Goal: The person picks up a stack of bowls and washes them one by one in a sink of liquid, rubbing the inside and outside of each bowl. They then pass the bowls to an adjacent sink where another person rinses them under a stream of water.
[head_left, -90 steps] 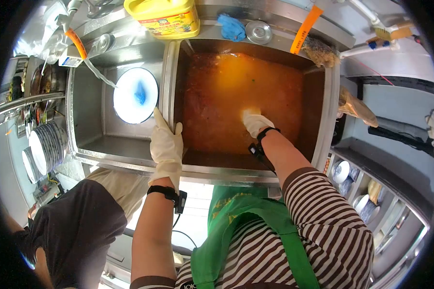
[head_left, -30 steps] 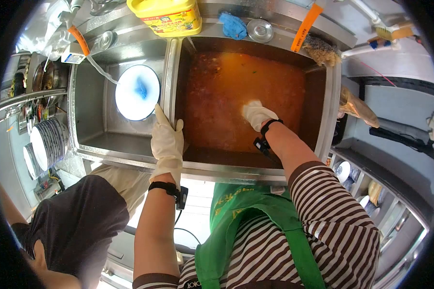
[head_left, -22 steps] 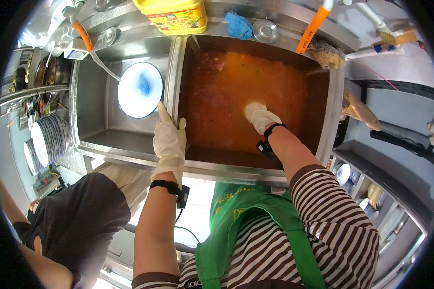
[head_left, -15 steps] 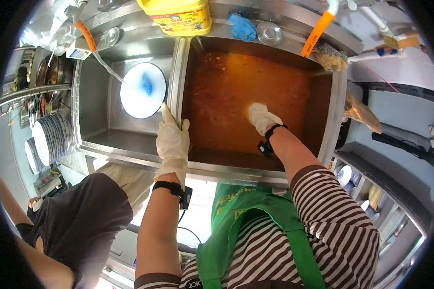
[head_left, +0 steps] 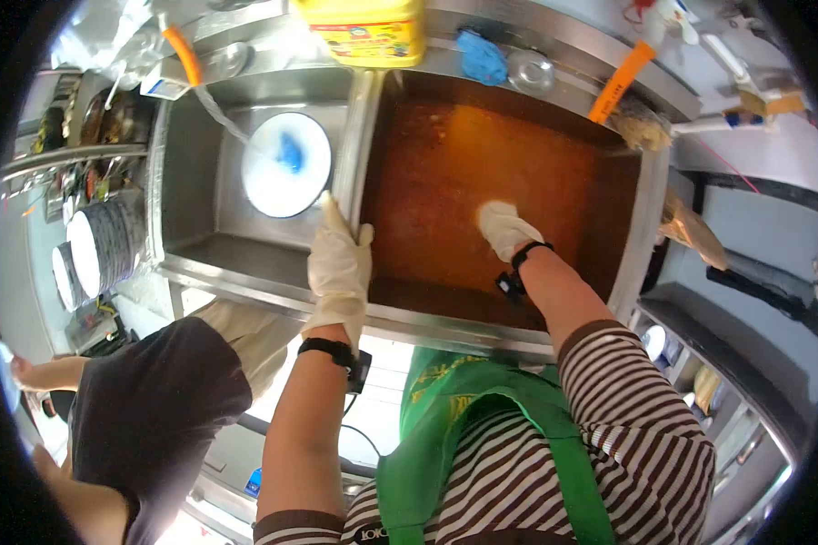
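My left hand (head_left: 341, 263), in a cream rubber glove, is over the divider (head_left: 362, 136) between two steel sink basins. Its index finger stretches to the near rim of a white plate (head_left: 282, 186), and the thumb stands apart. The plate lies in the left basin with a blue patch (head_left: 290, 153) on it that I cannot identify. Water (head_left: 223, 116) runs down onto the plate. My right hand (head_left: 507, 232), gloved too, dips into murky orange water (head_left: 427, 200) in the right basin; its fingers are hidden below the surface.
A yellow tub (head_left: 368, 36), a blue cloth (head_left: 482, 57) and a clear round container (head_left: 531, 71) stand along the back ledge. Orange-sleeved taps (head_left: 623, 82) hang above the basins. Stacked plates (head_left: 100, 250) sit at left, near another person in dark clothing (head_left: 159, 400).
The view has shifted slightly, moving the sink rightward in the picture. My hands stay in nearly the same places over the basins. The other person's arm at left now reaches outward.
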`<action>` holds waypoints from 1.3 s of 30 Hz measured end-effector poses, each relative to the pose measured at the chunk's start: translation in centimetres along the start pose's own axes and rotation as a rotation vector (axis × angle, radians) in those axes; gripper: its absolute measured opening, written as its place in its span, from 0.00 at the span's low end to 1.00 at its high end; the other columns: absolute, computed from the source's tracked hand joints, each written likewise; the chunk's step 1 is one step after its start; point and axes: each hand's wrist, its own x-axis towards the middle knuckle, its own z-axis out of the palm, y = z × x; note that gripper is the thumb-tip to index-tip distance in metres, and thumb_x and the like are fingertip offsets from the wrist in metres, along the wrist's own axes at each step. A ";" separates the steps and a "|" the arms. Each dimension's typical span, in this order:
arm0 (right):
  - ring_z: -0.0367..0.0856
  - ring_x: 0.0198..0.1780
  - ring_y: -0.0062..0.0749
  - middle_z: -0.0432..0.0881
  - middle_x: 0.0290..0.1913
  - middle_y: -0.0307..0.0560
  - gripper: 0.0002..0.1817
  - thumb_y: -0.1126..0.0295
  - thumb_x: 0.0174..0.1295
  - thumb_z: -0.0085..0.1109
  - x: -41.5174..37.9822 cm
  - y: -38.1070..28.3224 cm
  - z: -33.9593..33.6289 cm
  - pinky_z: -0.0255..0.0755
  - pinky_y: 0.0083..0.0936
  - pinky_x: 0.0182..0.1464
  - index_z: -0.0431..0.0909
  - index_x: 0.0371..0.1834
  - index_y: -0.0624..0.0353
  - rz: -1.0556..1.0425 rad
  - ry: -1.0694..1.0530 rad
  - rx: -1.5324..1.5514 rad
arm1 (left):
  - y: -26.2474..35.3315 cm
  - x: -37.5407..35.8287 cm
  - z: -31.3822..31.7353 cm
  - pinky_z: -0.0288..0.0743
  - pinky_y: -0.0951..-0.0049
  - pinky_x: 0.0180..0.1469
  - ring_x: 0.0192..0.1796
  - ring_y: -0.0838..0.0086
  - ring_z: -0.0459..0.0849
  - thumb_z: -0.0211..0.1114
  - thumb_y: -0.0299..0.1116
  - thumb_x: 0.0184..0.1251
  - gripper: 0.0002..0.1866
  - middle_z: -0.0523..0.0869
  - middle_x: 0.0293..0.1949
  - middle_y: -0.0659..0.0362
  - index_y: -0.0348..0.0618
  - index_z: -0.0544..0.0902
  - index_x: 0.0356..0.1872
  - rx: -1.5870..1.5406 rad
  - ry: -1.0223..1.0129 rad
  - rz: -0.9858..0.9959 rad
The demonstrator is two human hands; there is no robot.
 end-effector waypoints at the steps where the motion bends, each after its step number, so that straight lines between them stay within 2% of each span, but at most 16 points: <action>1: 0.91 0.58 0.41 0.92 0.56 0.46 0.15 0.66 0.69 0.62 -0.1 0.6 1.4 0.85 0.42 0.55 0.94 0.54 0.49 -0.069 0.118 -0.058 | 0.3 0.0 -0.4 0.87 0.49 0.60 0.59 0.44 0.91 0.74 0.44 0.78 0.48 0.90 0.58 0.39 0.45 0.54 0.88 -0.007 -0.021 -0.024; 4: 0.90 0.54 0.34 0.90 0.51 0.39 0.17 0.66 0.61 0.65 -0.9 3.2 5.4 0.82 0.33 0.53 0.92 0.53 0.45 -0.279 0.552 -0.277 | 0.1 0.5 -1.0 0.89 0.49 0.57 0.53 0.46 0.94 0.72 0.42 0.79 0.47 0.92 0.53 0.41 0.36 0.54 0.86 -0.013 -0.091 0.008; 5: 0.93 0.52 0.42 0.93 0.52 0.44 0.16 0.68 0.74 0.56 -2.5 1.5 1.9 0.88 0.42 0.49 0.93 0.55 0.49 -0.304 0.319 -0.395 | -0.3 0.6 -0.8 0.90 0.50 0.56 0.52 0.46 0.93 0.72 0.45 0.80 0.48 0.92 0.52 0.39 0.34 0.53 0.87 -0.006 -0.063 0.069; 8: 0.84 0.43 0.31 0.82 0.36 0.33 0.04 0.63 0.62 0.64 -4.3 0.7 0.7 0.73 0.39 0.39 0.88 0.34 0.41 -0.441 0.219 -1.190 | 0.3 0.4 -1.4 0.93 0.54 0.46 0.45 0.52 0.94 0.67 0.55 0.82 0.52 0.90 0.49 0.40 0.37 0.47 0.90 0.175 -0.092 0.039; 10: 0.82 0.45 0.30 0.81 0.38 0.32 0.05 0.63 0.65 0.64 -4.2 1.4 1.3 0.70 0.39 0.39 0.90 0.37 0.40 -0.499 0.210 -1.381 | -0.1 0.3 -1.1 0.93 0.54 0.46 0.45 0.53 0.94 0.64 0.57 0.83 0.52 0.89 0.50 0.40 0.40 0.45 0.91 0.189 -0.099 0.040; 11: 0.82 0.39 0.28 0.82 0.38 0.33 0.05 0.69 0.64 0.66 -1.0 2.6 4.5 0.69 0.37 0.32 0.89 0.37 0.41 -0.465 0.220 -1.400 | -0.3 0.3 -0.7 0.92 0.53 0.48 0.46 0.51 0.94 0.63 0.57 0.83 0.51 0.89 0.51 0.40 0.41 0.45 0.91 0.171 -0.072 0.054; 12: 0.82 0.39 0.28 0.82 0.38 0.33 0.05 0.69 0.64 0.66 1.5 4.5 7.6 0.69 0.37 0.32 0.89 0.37 0.41 -0.466 0.244 -1.400 | -0.3 0.3 -0.8 0.92 0.53 0.48 0.46 0.51 0.94 0.63 0.57 0.83 0.51 0.89 0.51 0.40 0.41 0.45 0.91 0.178 -0.053 0.047; 14: 0.84 0.50 0.37 0.84 0.42 0.36 0.07 0.65 0.69 0.63 5.0 6.6 11.5 0.71 0.45 0.46 0.92 0.42 0.42 -0.537 0.090 -1.499 | -0.4 0.2 -1.0 0.90 0.49 0.54 0.50 0.46 0.93 0.65 0.53 0.82 0.50 0.88 0.53 0.38 0.42 0.47 0.91 0.064 -0.092 0.040; 17: 0.83 0.47 0.36 0.84 0.40 0.35 0.08 0.69 0.68 0.62 -3.1 2.5 2.3 0.71 0.45 0.45 0.91 0.41 0.43 -0.578 0.177 -1.727 | -0.6 0.1 -1.0 0.87 0.47 0.58 0.53 0.42 0.91 0.66 0.52 0.80 0.50 0.88 0.54 0.37 0.44 0.47 0.91 0.001 -0.083 0.038; 18: 0.81 0.43 0.35 0.80 0.36 0.34 0.08 0.73 0.67 0.61 -6.1 0.7 -2.3 0.70 0.45 0.43 0.88 0.38 0.43 -0.683 0.041 -1.727 | -0.6 0.1 -1.0 0.87 0.47 0.57 0.53 0.41 0.91 0.66 0.53 0.80 0.51 0.88 0.54 0.37 0.45 0.47 0.91 -0.001 -0.089 0.036; 21: 0.81 0.43 0.31 0.79 0.37 0.32 0.07 0.71 0.67 0.66 -5.4 1.7 0.1 0.70 0.41 0.46 0.86 0.36 0.39 -0.521 0.290 -1.912 | -0.5 0.1 -1.3 0.86 0.46 0.57 0.53 0.41 0.91 0.66 0.53 0.80 0.51 0.88 0.55 0.37 0.45 0.47 0.91 0.001 -0.118 0.014; 26: 0.80 0.42 0.29 0.76 0.33 0.30 0.10 0.72 0.68 0.62 -3.9 2.0 1.3 0.70 0.40 0.45 0.84 0.34 0.36 -0.491 0.087 -1.762 | -0.5 0.1 -1.5 0.86 0.44 0.56 0.52 0.40 0.91 0.67 0.51 0.80 0.51 0.88 0.55 0.36 0.45 0.46 0.91 -0.009 -0.123 0.023; 29: 0.80 0.42 0.30 0.76 0.34 0.30 0.10 0.73 0.69 0.64 -4.0 2.5 1.2 0.70 0.41 0.46 0.84 0.34 0.38 -0.577 0.129 -1.875 | -0.6 0.0 -1.3 0.86 0.45 0.56 0.52 0.41 0.91 0.68 0.51 0.80 0.52 0.88 0.54 0.36 0.43 0.47 0.91 0.010 -0.094 0.036; 32: 0.80 0.39 0.33 0.77 0.31 0.31 0.10 0.75 0.66 0.65 -4.4 1.9 0.0 0.67 0.44 0.41 0.87 0.32 0.41 -0.678 0.365 -1.961 | -1.3 0.0 -0.5 0.87 0.46 0.56 0.52 0.42 0.91 0.69 0.50 0.79 0.51 0.88 0.53 0.37 0.41 0.48 0.91 -0.002 -0.040 0.091; 36: 0.81 0.39 0.31 0.77 0.30 0.29 0.10 0.74 0.67 0.67 -4.5 1.1 -0.2 0.68 0.43 0.43 0.87 0.31 0.39 -0.577 0.225 -1.868 | -1.5 -0.1 -0.4 0.86 0.47 0.56 0.52 0.42 0.91 0.69 0.49 0.79 0.52 0.88 0.52 0.38 0.41 0.48 0.91 -0.019 -0.028 0.105; 39: 0.81 0.39 0.32 0.78 0.30 0.29 0.10 0.72 0.66 0.68 -1.0 3.3 4.7 0.68 0.43 0.43 0.87 0.31 0.39 -0.553 0.158 -1.714 | -1.4 -0.3 -0.7 0.86 0.47 0.57 0.52 0.42 0.91 0.69 0.50 0.79 0.52 0.88 0.52 0.39 0.42 0.47 0.91 -0.029 -0.023 0.113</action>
